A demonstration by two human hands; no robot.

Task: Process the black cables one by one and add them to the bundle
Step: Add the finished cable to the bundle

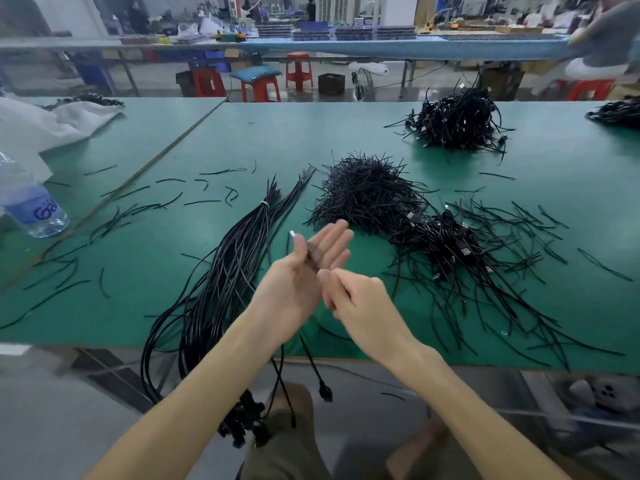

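Both hands are up over the near edge of the green table [277, 140], with one black cable [311, 360] between them. The left hand [304, 271] is spread palm-up with its fingers straight, and the cable lies across that palm, its silver tip [292, 233] poking out just beyond the thumb side. The right hand [356, 299] is curled tight against the heel of the left palm, its thumb and fingertips pinched together on the cable. There's motion blur right at the pinch, so the exact finger placement is hard to call.

Below the grip, the cable drops past the table edge and hangs free, ending in a dark connector [325, 393] that dangles under the wrists.

Just to the left of the grip lies the bundle [225, 282]: long black cables laid side by side, cinched by a white tie [265, 203] up beyond the left hand. The bundle's near ends spill over the table edge below the left forearm.

Beyond the left hand's fingertips sits a bristling mound of black twist ties [367, 192]. Right of the grip there's a heap of coiled cables [446, 240], with loose ties fanned out around it. Farther out on that side, well away from the hands, sits another dark cable pile [457, 119].

Far off to the left of the grip stands a water bottle [31, 209], with a white plastic bag [45, 123] beyond it. Stray ties are scattered between them and the bundle.
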